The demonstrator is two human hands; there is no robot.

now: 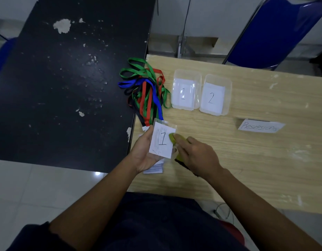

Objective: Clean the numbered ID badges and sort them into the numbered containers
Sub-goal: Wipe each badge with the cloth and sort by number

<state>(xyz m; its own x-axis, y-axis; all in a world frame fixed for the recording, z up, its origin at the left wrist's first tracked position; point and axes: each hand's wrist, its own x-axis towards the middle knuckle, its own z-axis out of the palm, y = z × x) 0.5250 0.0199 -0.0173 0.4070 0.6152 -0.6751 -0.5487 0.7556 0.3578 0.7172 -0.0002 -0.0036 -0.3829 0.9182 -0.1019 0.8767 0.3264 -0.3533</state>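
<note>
Head view: the cleaning step is in hand. The left hand [146,151] grips the badge marked 1 [163,142], held over the bench [265,160] on the person's side of the container marked 1 [175,77]. Scribbles show left of its numeral. The right hand [194,154] grasps a yellow-green sponge [172,137], whose tip touches the badge's right edge. Next, probably, comes a wipe across the scribbles. Then the badge goes forward into that container, not the container marked 2 [229,86] just right of it.
</note>
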